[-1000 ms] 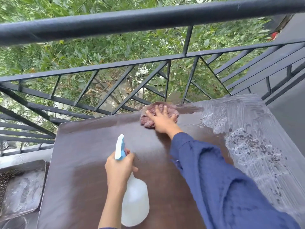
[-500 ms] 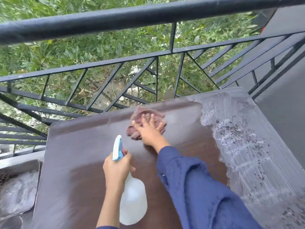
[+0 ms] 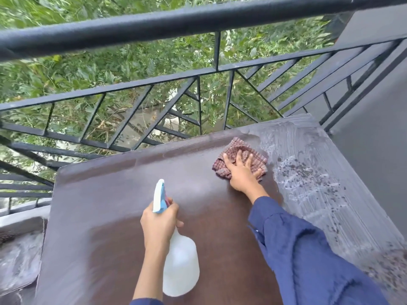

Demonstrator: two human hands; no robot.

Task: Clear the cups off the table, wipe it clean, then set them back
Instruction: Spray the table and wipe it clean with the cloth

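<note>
Wiping, the middle step of the task: pressing the right hand (image 3: 241,172), fingers straight and spread, flat onto a checked cloth (image 3: 239,145) near the far edge of the tabletop (image 3: 110,205), toward its far right corner. Gripping a white spray bottle (image 3: 180,265) by the neck with the left hand (image 3: 159,221), fingers curled round it below the blue trigger head, over the near middle of the tabletop, nozzle pointing toward the far edge. Finding no cups anywhere in view, so judging the clearing step as done. Looking dark brown and bare across the left and middle of the tabletop; carrying a grey streaky film (image 3: 308,150) scattered with dark specks (image 3: 308,172) along the whole right edge, just beside the cloth. Judging the wipe as partly done, with that right strip left to do. Calling next, most likely, for a flat, firm sweep of the cloth rightward through the film, gathering the specks rather than smearing them, perhaps after another spray. Leaving the return of the cups until the whole tabletop is clean.
</note>
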